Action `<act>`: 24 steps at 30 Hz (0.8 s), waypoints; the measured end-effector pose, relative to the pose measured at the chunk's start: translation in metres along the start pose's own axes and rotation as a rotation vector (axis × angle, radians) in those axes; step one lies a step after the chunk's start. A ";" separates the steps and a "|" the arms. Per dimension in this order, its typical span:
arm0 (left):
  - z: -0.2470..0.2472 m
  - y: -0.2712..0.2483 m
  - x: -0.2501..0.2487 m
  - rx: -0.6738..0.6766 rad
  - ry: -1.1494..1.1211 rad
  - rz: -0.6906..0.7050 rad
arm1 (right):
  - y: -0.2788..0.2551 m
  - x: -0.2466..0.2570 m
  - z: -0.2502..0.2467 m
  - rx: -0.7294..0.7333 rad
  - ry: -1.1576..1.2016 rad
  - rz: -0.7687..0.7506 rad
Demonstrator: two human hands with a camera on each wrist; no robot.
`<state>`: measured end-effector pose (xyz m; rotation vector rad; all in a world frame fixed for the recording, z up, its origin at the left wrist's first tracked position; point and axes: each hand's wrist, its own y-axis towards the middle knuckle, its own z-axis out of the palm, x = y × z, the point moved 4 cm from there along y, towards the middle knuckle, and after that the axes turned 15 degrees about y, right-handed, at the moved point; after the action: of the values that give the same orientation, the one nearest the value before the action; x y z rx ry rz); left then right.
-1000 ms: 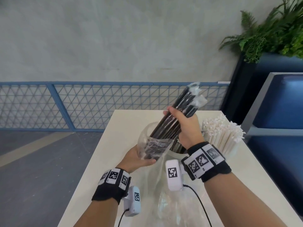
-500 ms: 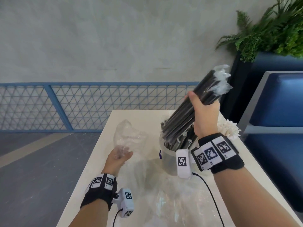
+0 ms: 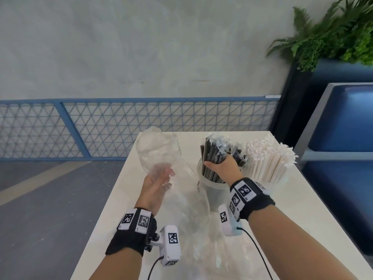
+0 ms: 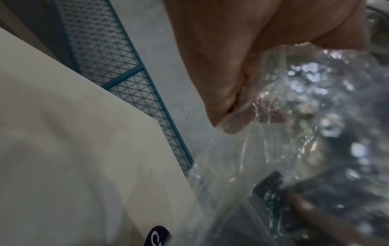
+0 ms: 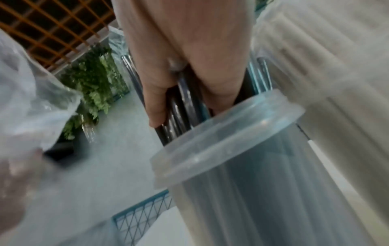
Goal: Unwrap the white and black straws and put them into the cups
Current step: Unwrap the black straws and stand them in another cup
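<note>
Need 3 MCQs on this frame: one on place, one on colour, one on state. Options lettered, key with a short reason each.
1. Where do the white straws stand?
A. to the right of the black straws
B. on the floor
C. in the left hand

2. What colour are the straws that the right hand grips?
A. white
B. black
C. green

3. What state is the bag in?
A. full of black straws
B. sealed, lying flat on the table
C. empty, held by the left hand

Key:
1 A, the white bundle stands right of the black one in the head view.
2 B, dark straws show under the fingers, their lower ends in the cup.
3 C, the clear plastic is crumpled with nothing in it, above the left palm.
</note>
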<state>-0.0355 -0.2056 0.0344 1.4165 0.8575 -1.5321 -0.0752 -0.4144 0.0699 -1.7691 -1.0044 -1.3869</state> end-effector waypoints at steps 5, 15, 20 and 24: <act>0.007 -0.017 -0.001 0.023 0.028 0.030 | -0.019 0.013 -0.003 -0.047 -0.104 -0.199; 0.029 -0.045 0.032 0.041 -0.052 -0.054 | -0.122 -0.059 -0.043 -0.362 0.140 -0.422; 0.046 -0.051 0.045 0.099 -0.060 -0.122 | -0.130 -0.111 -0.032 0.003 0.534 0.385; 0.048 -0.058 0.049 -0.106 0.133 -0.174 | -0.134 -0.117 -0.038 -0.143 0.759 0.400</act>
<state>-0.1074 -0.2328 -0.0125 1.4090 1.1519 -1.5083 -0.2263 -0.4025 -0.0303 -1.2504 -0.1408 -1.6754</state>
